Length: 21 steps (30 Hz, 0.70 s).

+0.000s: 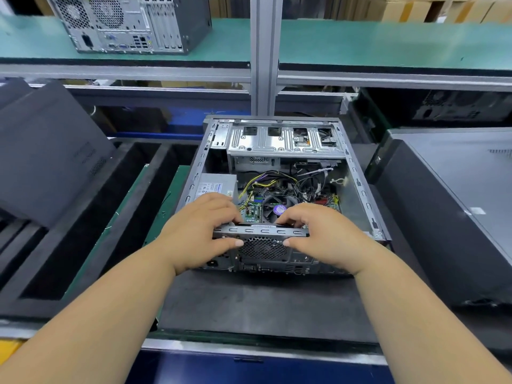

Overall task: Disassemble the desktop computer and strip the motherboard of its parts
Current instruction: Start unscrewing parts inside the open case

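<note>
An open desktop computer case [357,189] lies on its side on a dark mat, rear panel toward me. Inside I see the motherboard [253,210], a CPU fan [278,209], a grey power supply [214,187], bundled cables [279,181] and a metal drive cage [282,141]. My left hand [202,231] grips the near rear edge of the case, fingers curled over the top rim and thumb on the rear fan grille [263,248]. My right hand [324,234] grips the same rim from the right, thumb also against the grille.
A black side panel [47,151] leans at the left over black foam trays [83,231]. Another dark computer case [454,206] lies at the right. A second tower [130,23] stands on the green shelf above, behind an aluminium post [264,56].
</note>
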Tool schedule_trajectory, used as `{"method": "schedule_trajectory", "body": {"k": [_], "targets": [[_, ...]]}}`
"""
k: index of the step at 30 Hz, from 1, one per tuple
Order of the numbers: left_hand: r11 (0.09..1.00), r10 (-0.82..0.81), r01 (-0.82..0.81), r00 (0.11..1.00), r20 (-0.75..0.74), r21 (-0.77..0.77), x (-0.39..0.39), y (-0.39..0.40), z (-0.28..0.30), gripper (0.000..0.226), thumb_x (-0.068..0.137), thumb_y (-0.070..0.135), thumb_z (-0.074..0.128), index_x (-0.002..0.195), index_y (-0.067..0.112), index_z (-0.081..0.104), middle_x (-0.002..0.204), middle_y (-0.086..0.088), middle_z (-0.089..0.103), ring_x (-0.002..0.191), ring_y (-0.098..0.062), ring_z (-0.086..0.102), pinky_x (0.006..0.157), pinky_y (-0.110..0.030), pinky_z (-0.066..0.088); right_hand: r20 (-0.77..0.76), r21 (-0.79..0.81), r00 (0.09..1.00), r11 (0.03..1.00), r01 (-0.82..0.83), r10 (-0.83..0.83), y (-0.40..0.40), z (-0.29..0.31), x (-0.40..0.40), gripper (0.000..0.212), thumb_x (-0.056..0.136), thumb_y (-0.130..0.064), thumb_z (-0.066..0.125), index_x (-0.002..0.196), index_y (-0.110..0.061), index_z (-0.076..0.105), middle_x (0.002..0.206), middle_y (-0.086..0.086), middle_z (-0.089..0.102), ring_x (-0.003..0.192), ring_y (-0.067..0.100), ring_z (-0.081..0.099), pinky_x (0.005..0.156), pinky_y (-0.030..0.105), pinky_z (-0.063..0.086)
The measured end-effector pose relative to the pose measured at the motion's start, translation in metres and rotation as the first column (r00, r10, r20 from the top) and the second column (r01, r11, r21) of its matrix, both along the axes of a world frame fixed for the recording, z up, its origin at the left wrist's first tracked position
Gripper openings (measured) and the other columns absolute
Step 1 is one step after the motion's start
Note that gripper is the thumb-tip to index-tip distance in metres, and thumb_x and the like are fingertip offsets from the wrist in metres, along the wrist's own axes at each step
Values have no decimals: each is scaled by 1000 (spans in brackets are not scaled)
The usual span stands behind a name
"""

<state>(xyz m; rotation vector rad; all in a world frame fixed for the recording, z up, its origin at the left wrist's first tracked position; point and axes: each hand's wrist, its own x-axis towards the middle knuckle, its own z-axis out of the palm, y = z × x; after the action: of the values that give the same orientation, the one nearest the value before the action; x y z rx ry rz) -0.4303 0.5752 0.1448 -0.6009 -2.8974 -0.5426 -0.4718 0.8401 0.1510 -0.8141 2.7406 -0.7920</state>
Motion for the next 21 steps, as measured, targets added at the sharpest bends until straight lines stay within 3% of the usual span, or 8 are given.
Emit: {"method": "schedule_trajectory", "body": {"k": [6, 11, 15, 18, 21], "targets": [[999, -27, 27, 1000, -1, -26, -1, -1, 0, 30, 81, 51, 65, 104, 33, 60, 110, 27, 52, 126, -1, 36, 100, -24, 36, -5, -9, 1000, 1000, 9, -9, -1, 0, 2, 32, 80, -33, 75, 110, -41, 65, 102, -23, 58, 94, -2, 55, 85, 26, 48], [998, -57, 58, 997, 50, -35, -4, -3, 2, 58, 71, 67, 63, 121, 38, 55, 122, 23, 48, 127, -1, 34, 106, -24, 32, -24, -8, 999, 999, 33, -33, -2, 0, 5, 36, 78, -34, 75, 111, -42, 64, 99, -25, 57, 91, -4, 53, 80, 19, 42], [998, -56, 55, 998, 36, 29, -7, -4, 2, 39, 80, 59, 59, 115, 42, 58, 113, 25, 54, 118, -4, 39, 102, -29, 36, 47, -106, 996, 991, 81, -76, -3, 3, 7, 37, 76, -33, 76, 110, -40, 66, 102, -29, 62, 93, -3, 57, 80, 17, 45], [999, -40, 40, 999, 3, 2, -5, 3, -1, 34, 84, 50, 62, 116, 37, 59, 111, 20, 61, 122, -13, 39, 101, -26, 32, 66, -101, 990, 986, 133, -127, -8, 8, 9, 29, 77, -31, 75, 103, -41, 68, 99, -26, 63, 91, -1, 58, 81, 25, 48], [994, -56, 53, 998, -27, -99, -1, 6, -6, 38, 91, 51, 50, 123, 31, 53, 120, 17, 59, 130, -18, 32, 105, -24, 25, 36, -7, 979, 980, 201, -201, -17, 10, 14, 23, 81, -39, 70, 104, -41, 68, 101, -22, 64, 95, -1, 58, 88, 35, 49]]}}
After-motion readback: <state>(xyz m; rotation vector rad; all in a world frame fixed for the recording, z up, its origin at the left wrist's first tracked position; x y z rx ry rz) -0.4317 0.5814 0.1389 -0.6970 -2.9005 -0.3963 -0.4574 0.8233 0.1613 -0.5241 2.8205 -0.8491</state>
